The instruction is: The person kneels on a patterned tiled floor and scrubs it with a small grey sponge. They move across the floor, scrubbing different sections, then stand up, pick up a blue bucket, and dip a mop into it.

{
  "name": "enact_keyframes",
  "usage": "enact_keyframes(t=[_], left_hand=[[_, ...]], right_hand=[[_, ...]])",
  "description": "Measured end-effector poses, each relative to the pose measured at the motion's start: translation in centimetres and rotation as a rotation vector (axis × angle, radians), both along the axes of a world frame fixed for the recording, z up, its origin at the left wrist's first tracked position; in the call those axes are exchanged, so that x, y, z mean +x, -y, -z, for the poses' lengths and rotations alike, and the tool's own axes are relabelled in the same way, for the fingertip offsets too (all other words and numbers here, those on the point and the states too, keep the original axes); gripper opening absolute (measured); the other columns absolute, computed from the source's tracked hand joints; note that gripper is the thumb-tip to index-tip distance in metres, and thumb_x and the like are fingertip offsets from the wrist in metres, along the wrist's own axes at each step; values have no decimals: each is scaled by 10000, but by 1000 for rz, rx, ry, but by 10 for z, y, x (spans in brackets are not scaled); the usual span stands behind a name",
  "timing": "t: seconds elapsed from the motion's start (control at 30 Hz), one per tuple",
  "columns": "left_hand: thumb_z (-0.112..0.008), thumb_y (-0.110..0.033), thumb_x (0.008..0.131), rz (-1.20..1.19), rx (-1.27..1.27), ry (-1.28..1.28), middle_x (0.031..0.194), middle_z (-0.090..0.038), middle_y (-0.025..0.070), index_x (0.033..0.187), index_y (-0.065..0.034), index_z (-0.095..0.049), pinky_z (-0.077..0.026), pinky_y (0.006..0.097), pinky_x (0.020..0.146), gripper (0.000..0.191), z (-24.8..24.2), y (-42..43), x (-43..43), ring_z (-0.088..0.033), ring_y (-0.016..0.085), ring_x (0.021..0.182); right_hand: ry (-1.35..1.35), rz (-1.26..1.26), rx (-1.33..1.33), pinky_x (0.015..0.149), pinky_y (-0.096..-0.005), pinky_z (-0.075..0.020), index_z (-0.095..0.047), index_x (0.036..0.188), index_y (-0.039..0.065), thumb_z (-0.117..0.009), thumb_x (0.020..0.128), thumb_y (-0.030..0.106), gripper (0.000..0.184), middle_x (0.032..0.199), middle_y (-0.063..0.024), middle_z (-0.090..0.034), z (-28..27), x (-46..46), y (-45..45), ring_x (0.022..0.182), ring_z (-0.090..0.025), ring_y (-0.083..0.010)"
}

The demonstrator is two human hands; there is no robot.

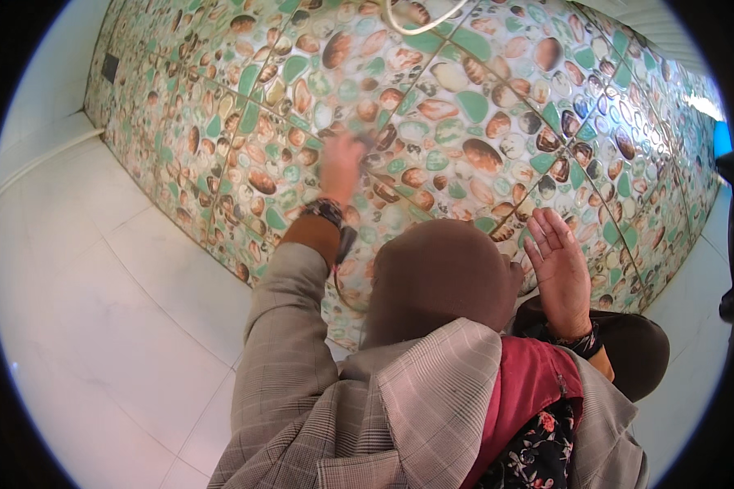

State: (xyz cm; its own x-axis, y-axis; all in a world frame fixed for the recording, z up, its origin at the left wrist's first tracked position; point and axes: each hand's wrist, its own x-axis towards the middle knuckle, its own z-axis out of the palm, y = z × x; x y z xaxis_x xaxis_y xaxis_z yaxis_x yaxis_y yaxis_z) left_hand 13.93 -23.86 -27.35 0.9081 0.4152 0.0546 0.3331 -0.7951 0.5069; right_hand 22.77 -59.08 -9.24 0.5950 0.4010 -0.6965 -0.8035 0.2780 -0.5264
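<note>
My left hand [341,166] reaches forward, low over the pebble-patterned floor tiles [440,162], and is blurred. A small dark shape shows by its fingertips; whether the hand holds it, I cannot tell. My right hand [559,269] is raised near my right knee, palm turned up and fingers extended, with nothing in it. Between the hands is a bent knee in brown cloth [443,275]. A dark strap or band hangs by the left wrist.
A white hose or cable [425,27] curves at the top. White tiled wall [128,293] runs along the left, with a pale pipe [49,160] beside it. A dark square [110,67] lies on the floor at upper left. Something blue [722,140] stands at the right edge.
</note>
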Motion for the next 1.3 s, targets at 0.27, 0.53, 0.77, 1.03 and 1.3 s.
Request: enact_keyframes(t=[0.27,0.53,0.77,1.03,1.3], left_hand=[[-479,-86,862,-39,-51,302,1177,-522,198,1160,8,-512,-369,416,974,314,21,15,16,-471,358,1108],[-480,-180,870,-349,362,67,1340,-401,220,1198,3,-502,-312,391,1040,376,58,-87,-28,-364,380,1254],[-507,-185,836,-162,435,15,1287,-440,238,1160,7,-514,-308,411,1045,376,66,-23,47,-369,372,1244],[-478,-98,825,243,114,66,1363,-406,165,1217,-34,-498,-337,387,1037,398,5,-17,67,-377,325,1267],[-454,-171,848,-704,340,-598,1394,-340,260,1288,63,-433,-145,479,1116,499,63,-146,-117,-242,395,1335]], right_hand=[[-43,7,-17,1062,-376,-317,-352,1343,-32,-435,964,285,501,1371,-159,-407,9,-1,-2,1274,-394,-252],[-31,-48,-7,1052,-373,-327,-375,1330,-11,-435,966,289,476,1367,-136,-419,11,-2,-7,1276,-393,-239],[-64,-36,-39,1039,-363,-340,-389,1324,0,-439,965,284,460,1361,-127,-430,12,-6,-11,1266,-407,-235],[-27,-94,-41,1038,-372,-343,-382,1324,-9,-461,957,289,479,1355,-138,-432,5,-5,-26,1247,-420,-232],[-69,-72,-35,1048,-367,-328,-366,1340,-9,-455,959,278,486,1376,-137,-413,14,-6,-21,1261,-406,-231]])
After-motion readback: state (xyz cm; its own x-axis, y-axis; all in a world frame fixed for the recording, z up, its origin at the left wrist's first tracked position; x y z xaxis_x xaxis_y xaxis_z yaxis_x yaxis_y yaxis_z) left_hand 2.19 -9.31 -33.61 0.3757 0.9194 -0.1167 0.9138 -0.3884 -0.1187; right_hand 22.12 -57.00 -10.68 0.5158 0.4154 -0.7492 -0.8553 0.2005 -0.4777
